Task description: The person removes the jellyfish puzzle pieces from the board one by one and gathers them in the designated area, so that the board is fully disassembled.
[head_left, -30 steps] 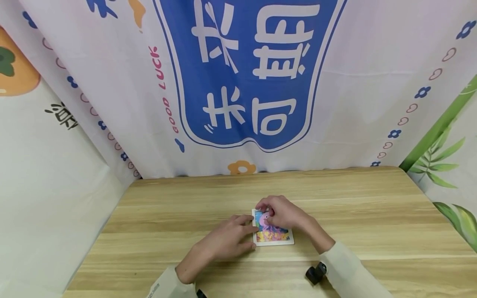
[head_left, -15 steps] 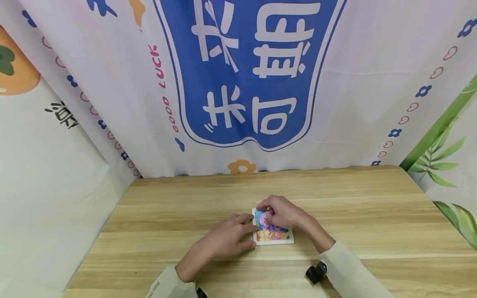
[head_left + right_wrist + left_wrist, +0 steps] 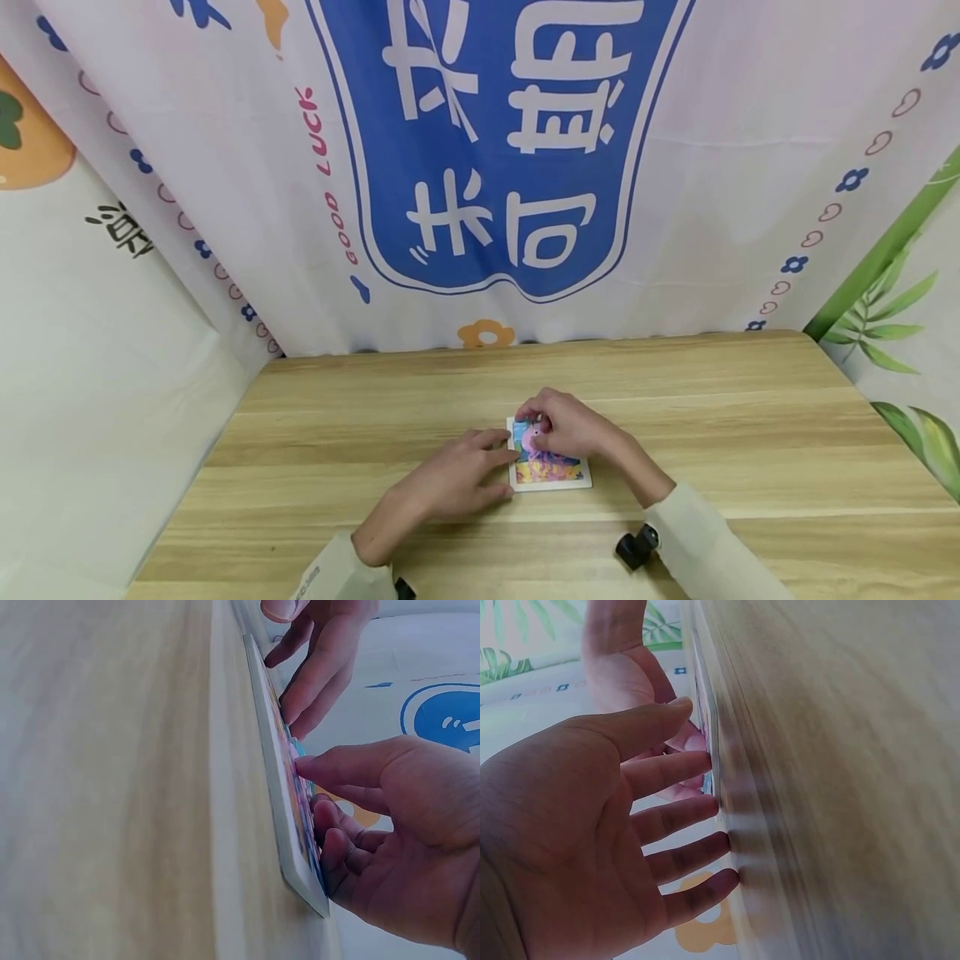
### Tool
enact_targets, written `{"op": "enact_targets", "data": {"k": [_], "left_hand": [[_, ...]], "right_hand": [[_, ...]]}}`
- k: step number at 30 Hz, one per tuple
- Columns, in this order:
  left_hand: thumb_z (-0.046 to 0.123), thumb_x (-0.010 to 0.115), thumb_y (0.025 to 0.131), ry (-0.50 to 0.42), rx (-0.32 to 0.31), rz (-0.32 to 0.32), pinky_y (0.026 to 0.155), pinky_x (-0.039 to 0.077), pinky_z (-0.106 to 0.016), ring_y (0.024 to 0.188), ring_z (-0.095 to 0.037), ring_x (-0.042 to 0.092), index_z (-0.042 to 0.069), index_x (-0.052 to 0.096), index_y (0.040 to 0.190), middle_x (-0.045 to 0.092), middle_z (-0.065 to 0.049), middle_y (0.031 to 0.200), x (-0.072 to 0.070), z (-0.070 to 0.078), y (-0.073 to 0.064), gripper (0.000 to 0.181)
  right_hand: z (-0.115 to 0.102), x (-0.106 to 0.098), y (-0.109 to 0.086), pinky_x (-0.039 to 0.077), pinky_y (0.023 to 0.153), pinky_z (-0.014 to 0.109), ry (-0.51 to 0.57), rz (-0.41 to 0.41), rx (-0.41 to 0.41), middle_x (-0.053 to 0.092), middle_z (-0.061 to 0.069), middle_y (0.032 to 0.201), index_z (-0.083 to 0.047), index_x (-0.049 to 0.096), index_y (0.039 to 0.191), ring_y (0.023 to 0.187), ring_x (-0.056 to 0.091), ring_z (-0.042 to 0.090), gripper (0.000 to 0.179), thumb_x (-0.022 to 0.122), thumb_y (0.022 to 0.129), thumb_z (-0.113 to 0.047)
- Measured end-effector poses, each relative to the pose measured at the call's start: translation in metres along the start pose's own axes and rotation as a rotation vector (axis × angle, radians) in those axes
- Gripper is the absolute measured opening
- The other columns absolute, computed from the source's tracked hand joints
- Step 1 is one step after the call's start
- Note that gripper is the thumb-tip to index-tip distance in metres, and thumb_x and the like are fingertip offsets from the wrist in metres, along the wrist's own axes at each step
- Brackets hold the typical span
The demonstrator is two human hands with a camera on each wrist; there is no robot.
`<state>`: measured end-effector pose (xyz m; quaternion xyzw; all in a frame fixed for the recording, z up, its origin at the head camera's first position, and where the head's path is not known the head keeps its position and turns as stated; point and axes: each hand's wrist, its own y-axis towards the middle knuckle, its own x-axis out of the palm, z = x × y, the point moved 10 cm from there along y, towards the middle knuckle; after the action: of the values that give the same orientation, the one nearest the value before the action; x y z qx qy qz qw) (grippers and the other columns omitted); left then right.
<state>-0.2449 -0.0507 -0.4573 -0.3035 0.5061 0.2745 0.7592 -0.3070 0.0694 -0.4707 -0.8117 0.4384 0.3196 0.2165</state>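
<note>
A small square picture puzzle (image 3: 550, 473) with a white frame lies flat on the wooden table, showing a pink cartoon figure over blue and yellow. At its left side my left hand (image 3: 467, 479) is spread, fingertips touching the frame's edge and the table; the left wrist view shows those fingers (image 3: 676, 814) nearly straight. My right hand (image 3: 573, 425) is over the upper part of the picture. In the right wrist view its thumb and forefinger pinch a thin teal-edged puzzle piece (image 3: 300, 747) at the board's surface, its other fingers curled. The fingers largely hide the piece.
The wooden table (image 3: 360, 408) extends around the puzzle on all sides. A white printed curtain (image 3: 712, 208) hangs along its back edge, with more cloth at left and right. A black wrist camera mount (image 3: 636, 548) juts from the right sleeve.
Both hands stay in nearly the same place on the puzzle. The head view has shifted very slightly.
</note>
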Motion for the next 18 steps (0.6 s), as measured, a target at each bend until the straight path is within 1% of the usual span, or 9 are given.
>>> {"op": "enact_targets", "data": {"k": [5, 12, 15, 18], "left_hand": [[0.04, 0.07, 0.105, 0.009, 0.002, 0.006, 0.123, 0.044, -0.058, 0.151, -0.034, 0.05, 0.021, 0.065, 0.15, 0.05, -0.01, 0.165, 0.0004, -0.0001, 0.001, 0.049], [0.04, 0.07, 0.105, 0.013, 0.005, 0.013, 0.122, 0.045, -0.059, 0.151, -0.035, 0.051, 0.02, 0.066, 0.15, 0.051, -0.01, 0.165, 0.001, -0.0007, 0.0021, 0.049], [0.039, 0.071, 0.105, 0.014, 0.007, 0.016, 0.121, 0.045, -0.059, 0.15, -0.035, 0.051, 0.02, 0.066, 0.149, 0.052, -0.01, 0.164, 0.0012, -0.0006, 0.0022, 0.049], [0.039, 0.071, 0.104, 0.018, 0.009, 0.02, 0.121, 0.045, -0.059, 0.15, -0.035, 0.052, 0.02, 0.066, 0.149, 0.052, -0.01, 0.164, 0.0011, -0.0006, 0.0019, 0.049]], "right_hand": [[0.0004, -0.001, 0.0018, 0.048, 0.075, 0.024, 0.017, 0.025, -0.018, 0.064, 0.003, 0.104, -0.009, 0.075, 0.123, 0.088, 0.055, 0.014, 0.028, 0.08, 0.095, -0.008], [-0.0001, -0.0019, 0.0033, 0.05, 0.078, 0.025, 0.037, 0.045, -0.033, 0.066, 0.004, 0.106, -0.011, 0.072, 0.119, 0.089, 0.057, 0.013, 0.026, 0.081, 0.095, -0.008], [-0.0003, -0.0023, 0.0031, 0.051, 0.078, 0.025, 0.047, 0.048, -0.04, 0.067, 0.003, 0.104, -0.011, 0.073, 0.118, 0.088, 0.058, 0.012, 0.022, 0.078, 0.097, -0.007], [-0.0016, -0.0036, 0.0029, 0.051, 0.075, 0.024, 0.069, 0.054, -0.05, 0.069, 0.002, 0.099, -0.011, 0.073, 0.116, 0.085, 0.059, 0.012, 0.017, 0.071, 0.101, -0.004]]}}
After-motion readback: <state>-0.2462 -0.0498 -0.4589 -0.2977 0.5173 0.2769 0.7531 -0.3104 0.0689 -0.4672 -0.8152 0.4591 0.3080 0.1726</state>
